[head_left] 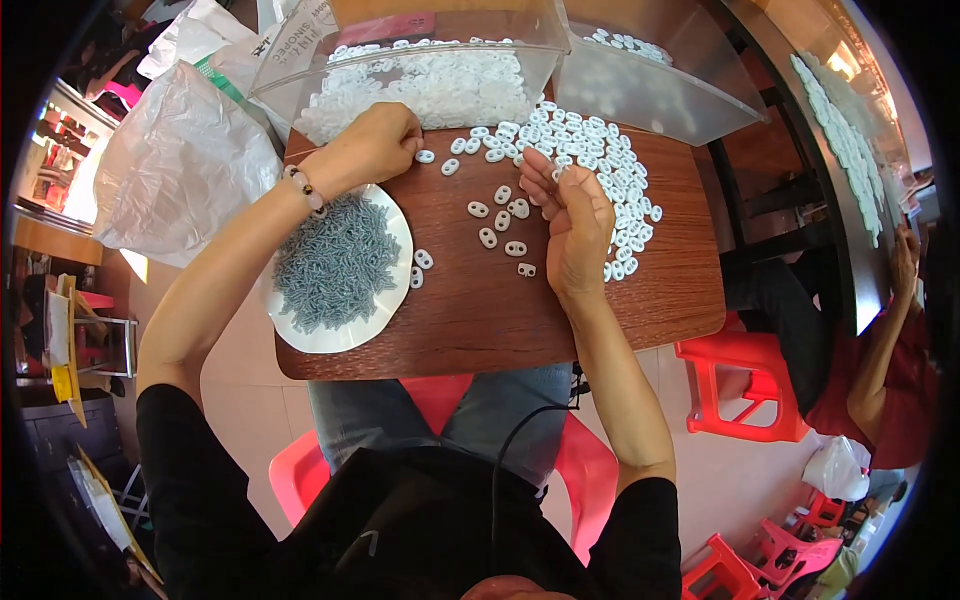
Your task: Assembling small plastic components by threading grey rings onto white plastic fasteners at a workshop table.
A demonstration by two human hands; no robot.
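Observation:
Small white oval pieces with two holes (590, 145) lie heaped at the right and back of a brown wooden table (470, 320). My left hand (375, 145) is closed, fingers curled down beside one loose white piece (425, 157); whatever is in its fingertips is hidden. Palm turned up, my right hand (577, 225) has its fingers bent, and a white piece (561, 173) shows between thumb and fingers. Between the hands several more pieces (502, 220) are scattered. Under my left forearm stands a white plate (345, 340) full of small grey-blue rods (340, 265).
A clear plastic bin (420, 95) of white pieces stands at the back edge, with a second clear bin (660, 95) to its right. White plastic bags (185, 165) hang at the left. Another person's arm (885, 340) and a red stool (740, 385) are at the right.

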